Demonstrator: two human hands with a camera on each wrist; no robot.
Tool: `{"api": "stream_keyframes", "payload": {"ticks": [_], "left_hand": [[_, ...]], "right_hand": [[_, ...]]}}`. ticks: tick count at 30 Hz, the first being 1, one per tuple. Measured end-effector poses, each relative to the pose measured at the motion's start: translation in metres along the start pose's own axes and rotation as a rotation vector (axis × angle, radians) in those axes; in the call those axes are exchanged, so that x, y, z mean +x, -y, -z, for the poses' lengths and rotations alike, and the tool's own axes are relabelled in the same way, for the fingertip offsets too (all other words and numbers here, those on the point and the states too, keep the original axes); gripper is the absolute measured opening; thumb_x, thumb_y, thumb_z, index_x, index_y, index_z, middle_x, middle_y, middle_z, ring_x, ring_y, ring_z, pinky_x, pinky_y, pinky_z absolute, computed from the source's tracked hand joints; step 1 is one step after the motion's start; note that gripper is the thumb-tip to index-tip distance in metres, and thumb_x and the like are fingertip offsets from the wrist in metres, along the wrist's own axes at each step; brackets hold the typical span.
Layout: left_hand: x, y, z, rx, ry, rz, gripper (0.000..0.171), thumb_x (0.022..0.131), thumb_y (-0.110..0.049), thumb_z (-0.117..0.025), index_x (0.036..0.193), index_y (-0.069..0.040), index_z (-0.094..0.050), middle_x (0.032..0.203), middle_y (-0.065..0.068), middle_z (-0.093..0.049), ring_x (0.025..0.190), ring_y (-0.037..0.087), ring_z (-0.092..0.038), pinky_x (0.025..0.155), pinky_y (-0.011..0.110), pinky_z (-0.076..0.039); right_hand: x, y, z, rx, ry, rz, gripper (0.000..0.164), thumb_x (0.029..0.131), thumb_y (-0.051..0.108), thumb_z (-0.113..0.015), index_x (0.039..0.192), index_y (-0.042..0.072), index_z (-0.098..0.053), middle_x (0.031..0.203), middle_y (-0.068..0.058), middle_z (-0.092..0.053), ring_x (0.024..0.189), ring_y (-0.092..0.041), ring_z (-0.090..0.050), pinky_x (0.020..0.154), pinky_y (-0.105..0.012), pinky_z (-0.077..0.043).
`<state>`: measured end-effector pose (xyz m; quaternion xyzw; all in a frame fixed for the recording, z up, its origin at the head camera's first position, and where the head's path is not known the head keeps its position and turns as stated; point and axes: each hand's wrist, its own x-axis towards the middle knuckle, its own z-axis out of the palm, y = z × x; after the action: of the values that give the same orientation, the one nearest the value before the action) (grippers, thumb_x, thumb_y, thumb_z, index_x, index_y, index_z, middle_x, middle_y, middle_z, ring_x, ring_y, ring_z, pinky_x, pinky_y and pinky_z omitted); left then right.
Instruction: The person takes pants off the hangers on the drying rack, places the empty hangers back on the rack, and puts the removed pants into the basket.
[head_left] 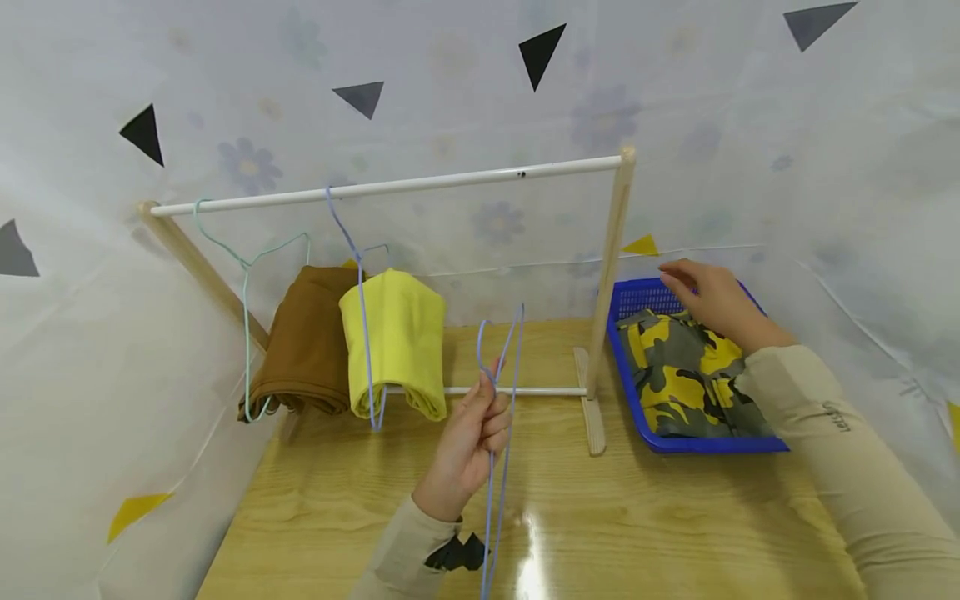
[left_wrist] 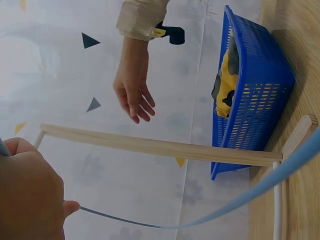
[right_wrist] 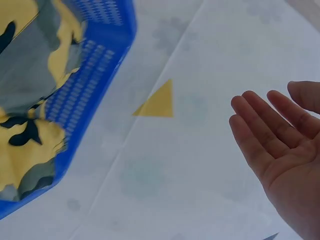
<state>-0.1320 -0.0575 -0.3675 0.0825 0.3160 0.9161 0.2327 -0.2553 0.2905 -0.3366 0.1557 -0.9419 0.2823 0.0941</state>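
Observation:
My left hand (head_left: 474, 433) grips a light-blue wire hanger (head_left: 504, 492) near its hook, in front of the rack; the left wrist view shows the hanger's wire (left_wrist: 240, 200) curving past. Above the blue basket (head_left: 651, 433), my right hand (head_left: 716, 302) is held in the air with nothing in it. In the right wrist view its fingers (right_wrist: 270, 130) are nearly straight and apart from the basket. Folded camouflage cloth (head_left: 682, 375) in yellow, grey and black lies inside the basket, below the right hand.
A rack with a white bar (head_left: 450, 179) and wooden posts (head_left: 611, 267) stands on the wooden table (head_left: 637, 517). From it hang a brown cloth (head_left: 307, 342) on a green hanger (head_left: 246, 333) and a yellow cloth (head_left: 397, 342) on a blue hanger (head_left: 365, 325). Patterned white sheeting hangs behind.

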Motion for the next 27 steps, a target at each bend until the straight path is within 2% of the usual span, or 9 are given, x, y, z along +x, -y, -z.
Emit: {"api": "stream_keyframes", "payload": {"ticks": [7,11,14,17,21,27], "left_hand": [[0.009,-0.01,-0.016,0.048,0.005,-0.019,0.052,0.093,-0.035,-0.04,0.14,-0.019,-0.023,0.058,-0.007,-0.022,0.044,0.003,-0.016,0.037,0.015,-0.013],[0.02,-0.021,-0.032,0.101,0.021,-0.045,0.054,0.092,-0.036,-0.039,0.141,-0.02,-0.019,0.058,-0.007,-0.022,0.044,0.003,-0.015,0.038,0.015,-0.013],[0.03,-0.03,-0.044,0.127,0.027,-0.071,0.051,0.093,-0.036,-0.038,0.139,-0.02,-0.023,0.057,-0.007,-0.022,0.044,0.003,-0.015,0.038,0.015,-0.012],[0.044,-0.04,-0.057,0.098,0.045,-0.1,0.037,0.093,-0.034,-0.039,0.125,-0.017,-0.037,0.056,-0.007,-0.023,0.042,0.003,-0.017,0.038,0.015,-0.012],[0.062,-0.051,-0.07,0.047,0.054,-0.139,0.018,0.092,-0.033,-0.041,0.1,-0.017,-0.041,0.057,-0.006,-0.02,0.04,0.003,-0.018,0.037,0.015,-0.011],[0.085,-0.061,-0.083,0.034,0.006,-0.179,0.019,0.091,-0.032,-0.043,0.081,-0.016,-0.039,0.059,-0.004,-0.017,0.039,0.002,-0.021,0.036,0.014,-0.012]], "right_hand": [[0.002,0.026,-0.006,0.044,-0.024,0.076,0.039,0.095,0.03,-0.039,0.125,0.006,-0.048,0.115,-0.017,-0.053,0.101,-0.033,-0.051,0.078,-0.05,-0.043],[0.003,0.034,-0.006,0.055,-0.033,0.097,0.038,0.095,0.029,-0.04,0.125,0.007,-0.048,0.115,-0.016,-0.053,0.102,-0.033,-0.05,0.078,-0.05,-0.043],[0.002,0.036,-0.005,0.052,-0.046,0.101,0.037,0.095,0.028,-0.041,0.124,0.007,-0.048,0.114,-0.015,-0.054,0.101,-0.033,-0.051,0.078,-0.05,-0.044],[0.002,0.038,-0.003,0.054,-0.065,0.106,0.036,0.095,0.027,-0.041,0.123,0.007,-0.049,0.113,-0.016,-0.055,0.1,-0.033,-0.052,0.077,-0.05,-0.044],[0.003,0.042,0.0,0.052,-0.106,0.127,0.036,0.095,0.028,-0.04,0.121,0.006,-0.051,0.112,-0.016,-0.055,0.099,-0.033,-0.052,0.079,-0.051,-0.043],[0.004,0.051,0.007,0.047,-0.171,0.15,0.035,0.095,0.025,-0.041,0.122,0.005,-0.049,0.11,-0.017,-0.055,0.098,-0.034,-0.053,0.083,-0.05,-0.042]]}}
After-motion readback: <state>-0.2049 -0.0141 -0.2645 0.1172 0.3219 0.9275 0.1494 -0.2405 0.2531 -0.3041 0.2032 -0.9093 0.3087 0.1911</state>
